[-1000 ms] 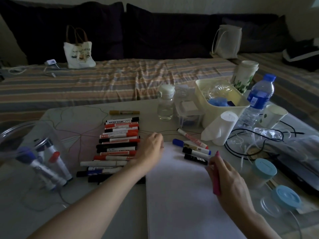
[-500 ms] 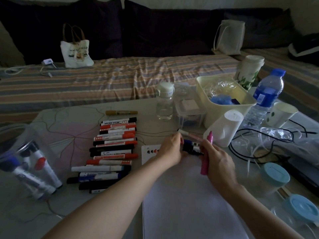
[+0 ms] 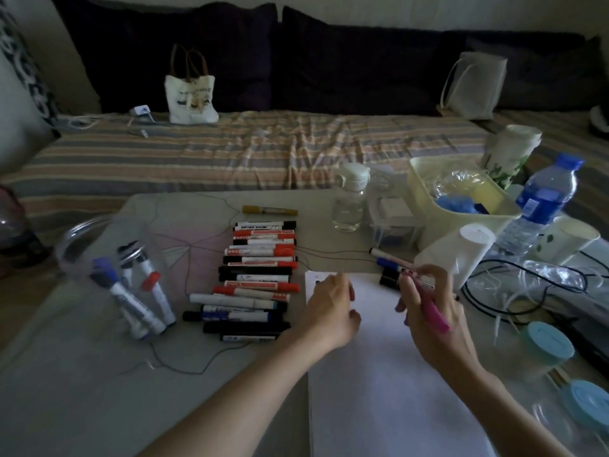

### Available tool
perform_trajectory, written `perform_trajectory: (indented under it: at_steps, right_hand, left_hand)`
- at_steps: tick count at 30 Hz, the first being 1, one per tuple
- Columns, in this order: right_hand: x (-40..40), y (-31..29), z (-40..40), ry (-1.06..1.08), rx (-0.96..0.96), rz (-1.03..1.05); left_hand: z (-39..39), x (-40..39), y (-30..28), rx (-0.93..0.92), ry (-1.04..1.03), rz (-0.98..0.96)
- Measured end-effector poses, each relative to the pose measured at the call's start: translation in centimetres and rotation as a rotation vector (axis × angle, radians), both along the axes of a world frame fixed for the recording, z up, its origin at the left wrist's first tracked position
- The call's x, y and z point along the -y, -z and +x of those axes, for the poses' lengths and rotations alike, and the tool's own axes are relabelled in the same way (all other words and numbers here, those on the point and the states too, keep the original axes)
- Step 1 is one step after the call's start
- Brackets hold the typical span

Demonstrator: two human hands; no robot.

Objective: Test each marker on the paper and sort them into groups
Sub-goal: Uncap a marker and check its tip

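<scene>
A white paper sheet [image 3: 379, 374] lies on the table in front of me. My left hand [image 3: 329, 308] rests on its top left corner with bent fingers and holds nothing. My right hand [image 3: 428, 311] grips a pink marker [image 3: 436, 316] over the sheet's top right, and its fingertips touch a white marker [image 3: 413, 275] there. A few more markers [image 3: 384, 258] lie just beyond that corner. A row of several red, black and blue markers [image 3: 260, 275] lies left of the paper. A clear jar [image 3: 99, 252] on its side holds more markers [image 3: 141, 305].
A yellow marker [image 3: 270, 210] lies behind the row. A small bottle [image 3: 350, 199], cream bin [image 3: 461, 222], tissue roll [image 3: 458, 252], water bottle [image 3: 540, 206] and paper cups [image 3: 573, 239] crowd the right. Black cables [image 3: 514, 291] and blue-lidded tubs [image 3: 543, 344] sit by my right arm.
My left hand has drawn back from the markers at the paper's top right to its top left corner. The pink marker in my right hand has tipped from upright to slanting toward me.
</scene>
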State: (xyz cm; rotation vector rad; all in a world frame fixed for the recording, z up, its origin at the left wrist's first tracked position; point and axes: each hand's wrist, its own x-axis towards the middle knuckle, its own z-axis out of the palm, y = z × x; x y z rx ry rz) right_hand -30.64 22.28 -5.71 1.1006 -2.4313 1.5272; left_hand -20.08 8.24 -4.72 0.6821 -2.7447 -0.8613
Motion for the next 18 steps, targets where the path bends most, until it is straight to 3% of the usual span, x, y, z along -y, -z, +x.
perform_trajectory:
  at_steps: [3,7,18]
  right_hand:
    - [0.2,-0.6,1.6,-0.009,0.374,-0.065]
    - [1.1,-0.6,1.4,0.006,0.58,-0.13]
    - [7.9,2.8,-1.4,0.12,0.634,-0.197]
  left_hand:
    - [2.2,-1.1,-0.1,0.128,0.068,-0.106]
    - [4.0,-0.9,0.8,0.09,0.083,-0.18]
    - [0.8,3.2,4.1,0.012,0.237,-0.394]
